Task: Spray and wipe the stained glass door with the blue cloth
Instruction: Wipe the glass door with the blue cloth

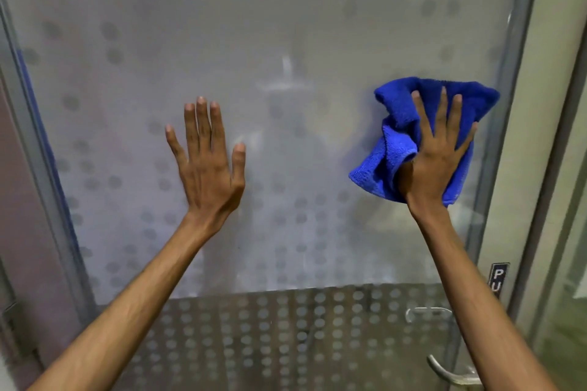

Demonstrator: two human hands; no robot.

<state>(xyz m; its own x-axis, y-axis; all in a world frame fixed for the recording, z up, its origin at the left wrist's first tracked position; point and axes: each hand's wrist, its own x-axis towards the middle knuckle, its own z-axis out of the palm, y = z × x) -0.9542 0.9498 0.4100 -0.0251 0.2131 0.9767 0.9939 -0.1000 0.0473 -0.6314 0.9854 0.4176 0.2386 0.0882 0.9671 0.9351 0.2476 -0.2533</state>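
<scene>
Nearest the camera, two bare forearms reach up and forward to the tall frosted glass door with its grey dot pattern (286,41), which fills almost the whole view. The left hand (206,165) lies flat and empty on the pane, fingers spread, apparently bracing it. The right hand (438,149) is also spread, its palm pressing the crumpled blue microfibre cloth (397,124) against the glass near the door's right edge; the fingers are splayed over the cloth, not curled around it. That is the first risk: held only by pressure, the cloth could slide out from under the palm and fall if the pressure eases mid-stroke, and bunched as it is, only part of it meets the surface, which could leave streaks. The braced left palm may itself leave prints on glass meant to be clean. Lower right, a curved metal door handle (451,374) and a small black sign with white letters (499,279) sit close below the wiping arm, so a downward sweep could knock against them. No spray bottle is in view, so whether the pane is wet enough cannot be told; wiping dry would smear the stains. Pushing hard could also swing the door away.
</scene>
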